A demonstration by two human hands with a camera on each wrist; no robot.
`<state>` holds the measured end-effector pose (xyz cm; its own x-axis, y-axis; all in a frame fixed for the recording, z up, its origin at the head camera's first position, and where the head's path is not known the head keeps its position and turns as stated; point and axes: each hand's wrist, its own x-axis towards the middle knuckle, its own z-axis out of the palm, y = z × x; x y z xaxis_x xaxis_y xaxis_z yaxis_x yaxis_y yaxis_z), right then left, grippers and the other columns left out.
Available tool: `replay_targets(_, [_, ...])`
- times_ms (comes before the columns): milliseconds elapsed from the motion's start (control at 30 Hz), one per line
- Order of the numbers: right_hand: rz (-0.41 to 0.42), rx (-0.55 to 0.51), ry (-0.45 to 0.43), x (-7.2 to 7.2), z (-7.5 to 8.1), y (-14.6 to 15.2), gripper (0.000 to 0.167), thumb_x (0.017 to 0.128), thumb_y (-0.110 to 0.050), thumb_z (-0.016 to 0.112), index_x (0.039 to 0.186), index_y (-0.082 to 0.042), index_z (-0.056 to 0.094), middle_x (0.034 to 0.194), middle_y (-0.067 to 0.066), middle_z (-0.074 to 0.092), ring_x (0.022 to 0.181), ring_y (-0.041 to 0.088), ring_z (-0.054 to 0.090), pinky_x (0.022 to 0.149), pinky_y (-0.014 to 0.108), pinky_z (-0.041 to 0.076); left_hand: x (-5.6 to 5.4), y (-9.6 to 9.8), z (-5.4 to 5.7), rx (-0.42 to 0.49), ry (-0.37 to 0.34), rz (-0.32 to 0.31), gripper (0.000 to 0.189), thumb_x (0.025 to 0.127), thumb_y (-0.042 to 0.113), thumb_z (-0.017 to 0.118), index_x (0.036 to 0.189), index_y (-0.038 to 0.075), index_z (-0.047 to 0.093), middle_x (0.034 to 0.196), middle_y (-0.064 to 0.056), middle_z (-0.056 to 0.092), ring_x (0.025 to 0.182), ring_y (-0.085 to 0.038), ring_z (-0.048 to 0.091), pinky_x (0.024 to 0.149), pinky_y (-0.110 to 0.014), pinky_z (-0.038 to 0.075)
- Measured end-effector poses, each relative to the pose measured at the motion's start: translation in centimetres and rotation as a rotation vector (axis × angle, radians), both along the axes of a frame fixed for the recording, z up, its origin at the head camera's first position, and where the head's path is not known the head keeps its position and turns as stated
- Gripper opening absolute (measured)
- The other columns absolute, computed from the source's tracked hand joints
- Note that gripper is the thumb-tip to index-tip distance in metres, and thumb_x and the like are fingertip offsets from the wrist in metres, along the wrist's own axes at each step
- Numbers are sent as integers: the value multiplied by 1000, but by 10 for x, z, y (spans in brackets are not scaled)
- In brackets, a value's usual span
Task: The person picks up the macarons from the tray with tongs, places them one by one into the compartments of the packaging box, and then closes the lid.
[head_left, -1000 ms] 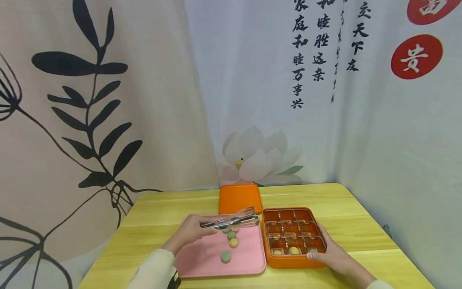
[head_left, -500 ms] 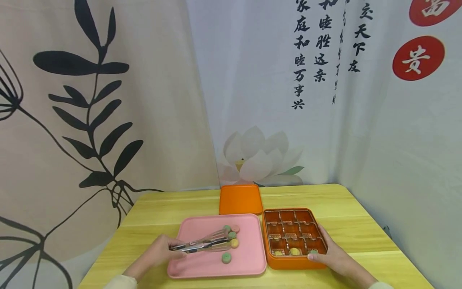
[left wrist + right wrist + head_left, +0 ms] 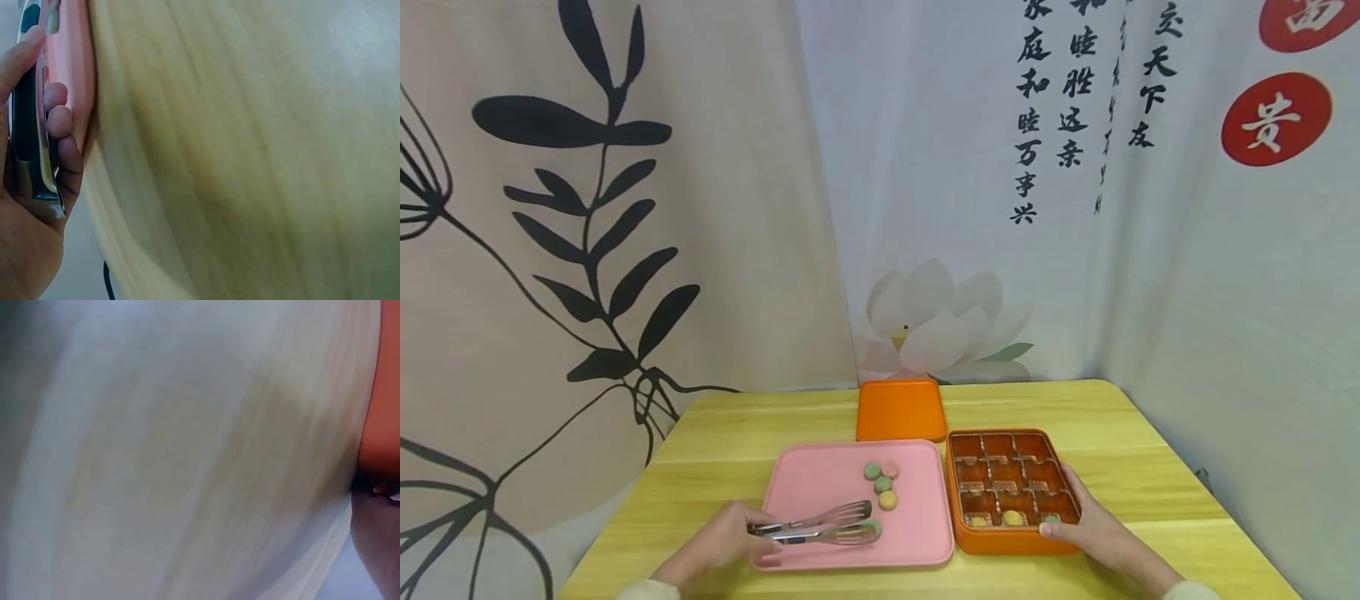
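My left hand (image 3: 726, 540) grips metal tongs (image 3: 820, 528) with dark handle insets; the left wrist view shows fingers and thumb wrapped around the handle (image 3: 26, 119). The tongs' spread slotted ends lie low over a pink tray (image 3: 801, 475), the nearer end over a green macaron (image 3: 876, 525) that it partly hides. Whether they squeeze it, I cannot tell. Farther back on the tray sit two green macarons, a pink macaron (image 3: 890, 470) and a yellow macaron (image 3: 888, 500). My right hand (image 3: 1097, 527) holds the near right corner of an orange box (image 3: 1007, 543), thumb over its rim.
The box has a clear divided insert; its front row holds two yellow macarons (image 3: 1012, 517) and a green one (image 3: 1052, 519). An orange lid (image 3: 901, 410) lies behind the tray on the wooden table (image 3: 715, 450). A printed curtain (image 3: 760, 208) hangs behind.
My left hand has brought the tongs from above the tray's back, near the box, leftward and toward me, down to the front green macaron. The right hand stays on the box.
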<state>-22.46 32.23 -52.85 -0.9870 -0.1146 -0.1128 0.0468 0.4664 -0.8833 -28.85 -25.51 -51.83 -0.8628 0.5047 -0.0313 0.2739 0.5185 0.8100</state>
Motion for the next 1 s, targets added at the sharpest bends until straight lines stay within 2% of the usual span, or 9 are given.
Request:
replay_targets(333, [9, -37, 15, -1, 1, 0, 112, 88, -25, 76, 157, -5, -9, 156, 37, 12, 130, 43, 44, 101, 47, 41, -6, 1, -5, -50, 26, 28, 11, 81, 25, 81, 90, 19, 80, 69, 5, 63, 53, -2, 41, 45, -16, 32])
replay_targets(467, [11, -46, 15, -1, 0, 1, 111, 88, -26, 75, 157, -7, -10, 156, 36, 12, 130, 43, 44, 102, 50, 40, -7, 0, -6, -17, 18, 30, 11, 83, 20, 79, 92, 15, 80, 71, 2, 65, 51, -1, 41, 44, -15, 32])
replay_targets(567, [15, -55, 19, 0, -1, 1, 111, 88, -25, 75, 157, -7, -10, 156, 36, 11, 130, 43, 44, 101, 50, 41, -7, -1, -5, -12, 26, 39, 9, 84, 17, 78, 91, 12, 80, 66, 4, 62, 50, 0, 40, 43, -14, 31])
replay_targets(667, [15, -64, 12, 0, -2, 1, 111, 89, -25, 75, 157, -8, -11, 156, 36, 12, 129, 42, 46, 99, 45, 43, -7, -2, -4, -25, 39, 43, 9, 84, 17, 77, 90, 12, 80, 62, 6, 58, 50, 0, 39, 44, -15, 30])
replay_targets(800, [8, -68, -1, -1, -2, 1, 111, 89, -26, 74, 157, -9, -12, 157, 33, 11, 130, 40, 46, 99, 40, 42, -8, -2, -1, -21, 36, 63, 14, 85, 20, 77, 96, 11, 80, 65, 5, 61, 51, -1, 40, 44, -16, 31])
replay_targets(1000, [11, -72, 11, -1, -1, 0, 111, 89, -25, 75, 157, -9, -11, 156, 35, 12, 129, 40, 47, 100, 45, 42, -12, 2, 3, -27, 38, 107, 19, 85, 24, 78, 98, 11, 80, 61, 3, 57, 49, -3, 35, 43, -16, 29])
